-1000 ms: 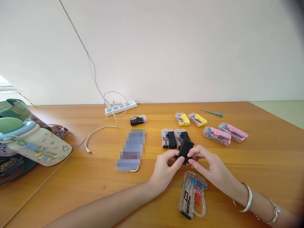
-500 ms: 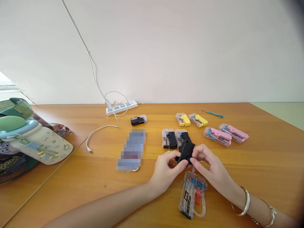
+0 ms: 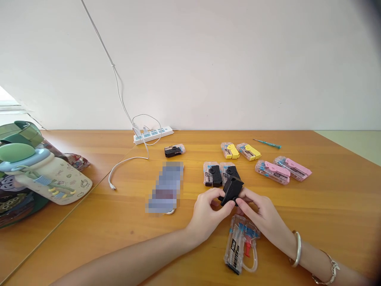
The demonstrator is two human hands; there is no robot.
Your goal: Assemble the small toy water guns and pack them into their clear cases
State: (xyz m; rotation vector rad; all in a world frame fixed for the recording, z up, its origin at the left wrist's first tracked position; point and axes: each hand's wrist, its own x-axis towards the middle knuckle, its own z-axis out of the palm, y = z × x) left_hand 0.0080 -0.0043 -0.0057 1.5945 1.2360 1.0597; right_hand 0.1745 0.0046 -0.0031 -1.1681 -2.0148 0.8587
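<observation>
While both hands (image 3: 205,213) grip a black piece (image 3: 231,190), clear water gun (image 3: 234,246) near them, wooden table (image 3: 104,222) underneath

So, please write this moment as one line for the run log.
left hand: holds angular black plastic piece | right hand: grips its right side | below hands: transparent plastic water gun lying on brown wooden table

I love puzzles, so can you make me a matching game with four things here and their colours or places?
1. Screwdriver
2. Black plastic piece
3. Power strip
4. Nearest water gun

A. held between left hand and right hand
B. clear, with a red trigger
C. thin and teal
D. long and white

Pairs: 1-C, 2-A, 3-D, 4-B
</observation>
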